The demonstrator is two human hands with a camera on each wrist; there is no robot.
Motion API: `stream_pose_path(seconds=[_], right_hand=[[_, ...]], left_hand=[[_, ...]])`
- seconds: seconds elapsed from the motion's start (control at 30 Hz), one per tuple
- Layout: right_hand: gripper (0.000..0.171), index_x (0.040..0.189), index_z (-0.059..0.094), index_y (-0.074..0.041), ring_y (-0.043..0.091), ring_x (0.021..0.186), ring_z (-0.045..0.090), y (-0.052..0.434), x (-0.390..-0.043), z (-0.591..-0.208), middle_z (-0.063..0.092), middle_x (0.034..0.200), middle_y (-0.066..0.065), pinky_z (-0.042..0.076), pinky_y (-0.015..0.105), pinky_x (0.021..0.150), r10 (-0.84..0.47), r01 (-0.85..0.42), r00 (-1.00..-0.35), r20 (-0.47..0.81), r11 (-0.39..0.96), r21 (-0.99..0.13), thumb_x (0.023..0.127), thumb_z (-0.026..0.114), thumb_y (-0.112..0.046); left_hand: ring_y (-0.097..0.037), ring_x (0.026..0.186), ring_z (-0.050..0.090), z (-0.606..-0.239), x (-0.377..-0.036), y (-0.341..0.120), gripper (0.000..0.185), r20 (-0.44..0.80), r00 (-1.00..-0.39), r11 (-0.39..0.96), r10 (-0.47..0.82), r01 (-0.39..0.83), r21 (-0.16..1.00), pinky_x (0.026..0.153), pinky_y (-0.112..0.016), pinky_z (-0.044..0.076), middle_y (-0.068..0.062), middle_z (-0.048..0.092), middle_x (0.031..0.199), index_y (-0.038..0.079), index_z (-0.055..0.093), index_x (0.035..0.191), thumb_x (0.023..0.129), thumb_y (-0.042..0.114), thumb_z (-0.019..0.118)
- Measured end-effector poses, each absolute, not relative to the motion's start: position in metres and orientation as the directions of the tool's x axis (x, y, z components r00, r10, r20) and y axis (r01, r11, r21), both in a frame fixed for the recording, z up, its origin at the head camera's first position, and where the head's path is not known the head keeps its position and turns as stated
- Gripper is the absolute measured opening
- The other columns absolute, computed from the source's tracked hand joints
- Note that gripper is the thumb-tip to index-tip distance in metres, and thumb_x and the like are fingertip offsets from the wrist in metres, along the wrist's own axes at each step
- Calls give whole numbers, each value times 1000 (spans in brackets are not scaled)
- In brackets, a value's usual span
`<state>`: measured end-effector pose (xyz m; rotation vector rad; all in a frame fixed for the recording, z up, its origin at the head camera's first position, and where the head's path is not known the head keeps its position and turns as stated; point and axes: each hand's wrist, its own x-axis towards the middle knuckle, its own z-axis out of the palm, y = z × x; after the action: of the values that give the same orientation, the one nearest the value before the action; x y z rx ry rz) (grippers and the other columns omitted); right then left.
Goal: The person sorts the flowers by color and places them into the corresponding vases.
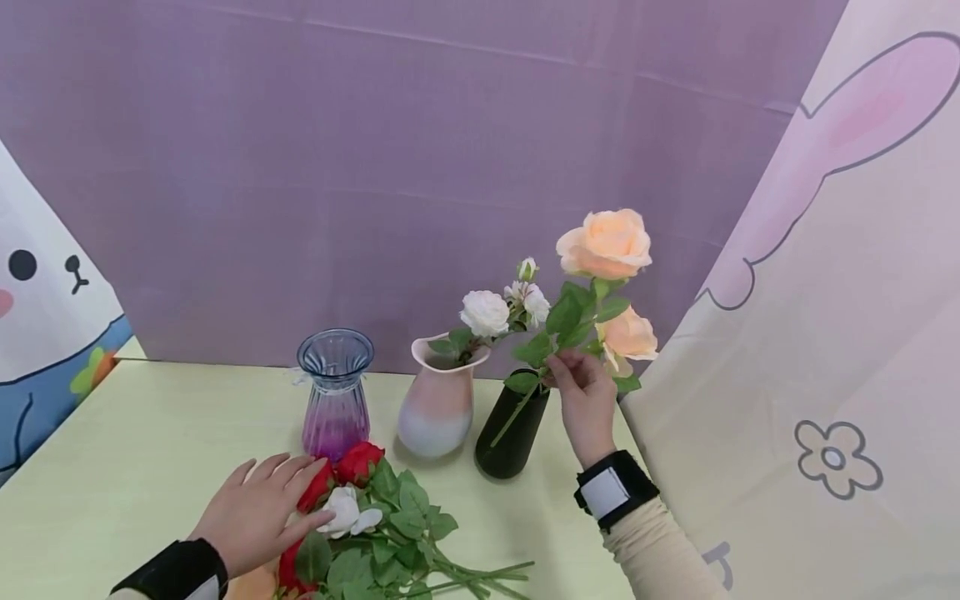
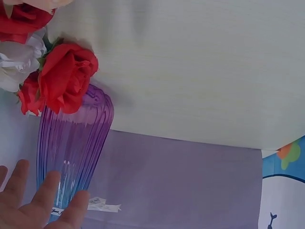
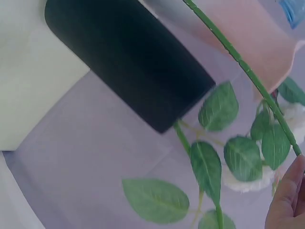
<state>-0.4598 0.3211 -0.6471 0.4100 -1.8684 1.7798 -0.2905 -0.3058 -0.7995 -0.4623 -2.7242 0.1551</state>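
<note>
My right hand (image 1: 572,372) pinches the green stem (image 3: 238,64) of a peach rose (image 1: 606,243), just above the mouth of a black vase (image 1: 513,432); the stem's lower end stands in that vase. A second peach bloom (image 1: 628,335) hangs beside the hand. In the right wrist view the black vase (image 3: 128,62) and a fingertip (image 3: 288,200) touching the stem show. My left hand (image 1: 262,504) lies flat, fingers straight, on a pile of red roses (image 1: 358,462) and a white flower (image 1: 347,511) on the table. Its fingers (image 2: 45,200) appear beside a red rose (image 2: 66,76).
A pink-white vase (image 1: 438,407) holding white flowers (image 1: 485,312) stands left of the black vase. A purple-blue ribbed glass vase (image 1: 336,398) stands further left, behind the pile. The pale green table (image 1: 150,442) meets a purple backdrop and a cartoon curtain (image 1: 810,375) at right.
</note>
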Motion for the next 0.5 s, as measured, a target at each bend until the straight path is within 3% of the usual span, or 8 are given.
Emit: stream_pose_path(seconds=[0.2,0.5], right_hand=[[33,121,65,-13,45,89,68,349,-473,-627,68,111,13,61,48,68,136,-581,-797,588,89,-809,91,73,-23],[36,124,63,-10,47,92,68,382,-481,-599,67,114,17,59,56,72,166,-599,-784,598,51,-799,91,73,-20]], left_hand=[[-24,141,35,-797,-296,-297,93,330,-879,937,343,298,-181,111,-72,-14,16,40,151,58,12,150,69,99,32],[-24,141,35,-799,-305,-293,94,367,-852,928,373,333,-168,112,-73,-12,16,39,151,56,15,151,70,98,35]])
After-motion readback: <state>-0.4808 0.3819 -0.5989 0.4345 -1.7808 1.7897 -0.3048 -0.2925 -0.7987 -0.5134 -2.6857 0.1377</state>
